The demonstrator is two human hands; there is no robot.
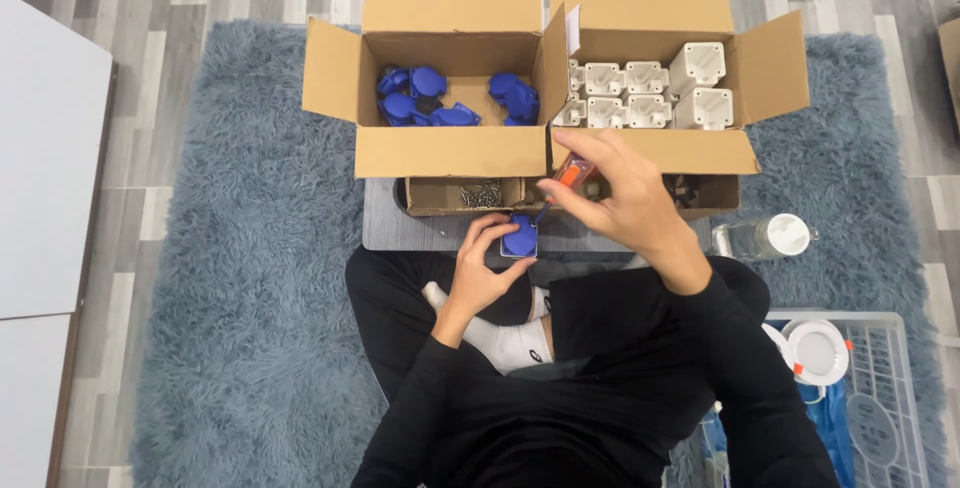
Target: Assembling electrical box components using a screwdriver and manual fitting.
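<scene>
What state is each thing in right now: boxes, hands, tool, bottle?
Left box: flaps open, blue caps inside.
Right box: flaps open, white housings inside.
Small tray: open, screws inside.
Left hand: gripping a blue-capped part.
Right hand: gripping an orange-handled screwdriver, tip down on the part.
Bottle: lying on its side, capped.

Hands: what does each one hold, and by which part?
Left hand grips a small blue-capped part by its sides. Right hand holds an orange-handled screwdriver by the handle, tip down on the part.
</scene>
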